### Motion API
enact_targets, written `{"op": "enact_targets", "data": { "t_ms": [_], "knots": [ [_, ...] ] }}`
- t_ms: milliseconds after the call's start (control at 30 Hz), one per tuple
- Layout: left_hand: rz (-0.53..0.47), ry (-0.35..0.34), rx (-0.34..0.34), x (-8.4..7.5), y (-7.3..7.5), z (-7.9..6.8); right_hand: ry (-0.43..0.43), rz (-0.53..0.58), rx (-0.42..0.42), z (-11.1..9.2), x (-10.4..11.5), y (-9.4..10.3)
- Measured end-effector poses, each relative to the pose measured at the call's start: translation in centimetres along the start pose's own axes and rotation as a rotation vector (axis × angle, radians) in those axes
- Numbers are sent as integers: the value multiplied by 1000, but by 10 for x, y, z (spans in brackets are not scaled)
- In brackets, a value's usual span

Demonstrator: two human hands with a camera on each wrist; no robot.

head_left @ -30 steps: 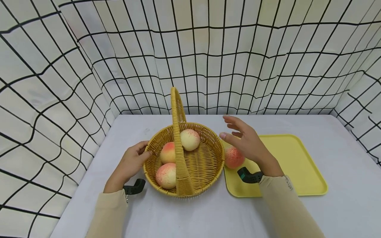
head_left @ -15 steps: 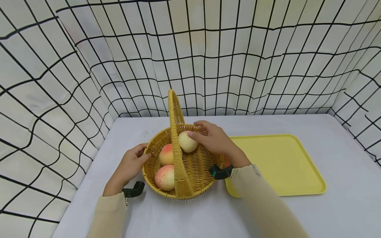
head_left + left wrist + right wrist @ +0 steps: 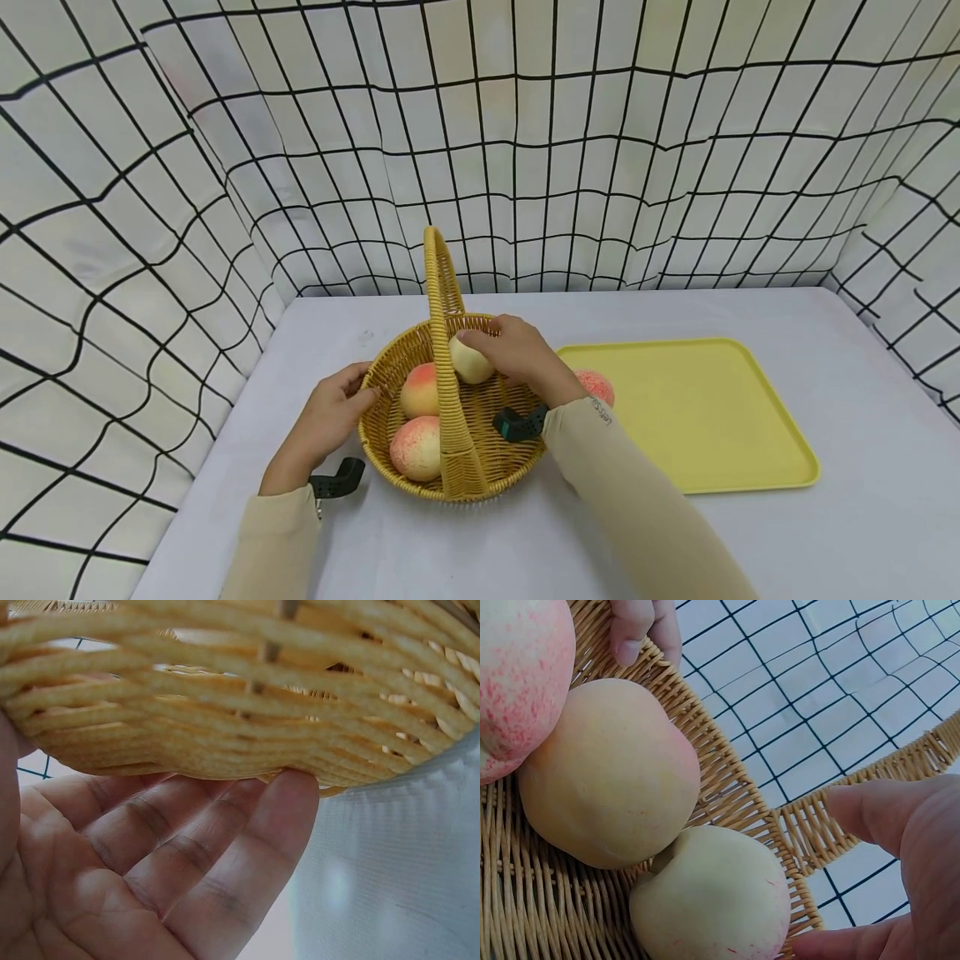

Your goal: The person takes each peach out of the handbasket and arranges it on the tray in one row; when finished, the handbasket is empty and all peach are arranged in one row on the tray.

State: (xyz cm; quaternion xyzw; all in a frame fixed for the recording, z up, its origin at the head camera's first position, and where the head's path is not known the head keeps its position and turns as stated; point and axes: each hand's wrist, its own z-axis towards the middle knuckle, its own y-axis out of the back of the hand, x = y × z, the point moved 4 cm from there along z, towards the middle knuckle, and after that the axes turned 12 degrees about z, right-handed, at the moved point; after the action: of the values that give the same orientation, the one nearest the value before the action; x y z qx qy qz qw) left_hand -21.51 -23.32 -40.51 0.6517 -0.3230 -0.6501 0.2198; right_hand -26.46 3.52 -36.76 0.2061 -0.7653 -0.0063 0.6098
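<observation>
A round wicker basket [image 3: 487, 442] with a tall arched handle holds three peaches. One red-flecked peach [image 3: 416, 450] is nearest me, an orange-tinged peach [image 3: 420, 390] lies in the middle, and a pale peach [image 3: 468, 364] sits at the back. My left hand [image 3: 335, 410] grips the basket's left side, thumb over the rim and fingers against the outer weave. Reaching in from the right, my right hand [image 3: 517, 354] spreads around the pale peach [image 3: 712, 896]. In the right wrist view the thumb [image 3: 874, 810] stands apart from that peach, with a fingertip right beside it.
A yellow tray [image 3: 712, 417] lies right of the basket. One reddish peach [image 3: 597, 386] is at its left end, partly behind my right forearm. White cloth covers the table [image 3: 510, 550]. A black-grid white backdrop [image 3: 600, 167] encloses the back and sides.
My right hand has moved left from above the tray's peach into the basket, and lower over the pale peach. My left hand keeps its place on the rim.
</observation>
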Motion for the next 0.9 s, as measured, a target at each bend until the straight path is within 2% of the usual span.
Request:
{"op": "enact_targets", "data": {
  "t_ms": [267,500,700,900],
  "knots": [
    [5,6,-3,1,-1,1,-74,-32,-9,9,-3,-5],
    [-3,1,2,-1,-1,1,-82,-41,-49,10,-5,-8],
    [-14,3,1,1,-1,1,-43,-14,-102,14,-12,-16],
    [-14,3,4,-1,-1,1,-82,56,-121,18,-15,-19]
  ]
}}
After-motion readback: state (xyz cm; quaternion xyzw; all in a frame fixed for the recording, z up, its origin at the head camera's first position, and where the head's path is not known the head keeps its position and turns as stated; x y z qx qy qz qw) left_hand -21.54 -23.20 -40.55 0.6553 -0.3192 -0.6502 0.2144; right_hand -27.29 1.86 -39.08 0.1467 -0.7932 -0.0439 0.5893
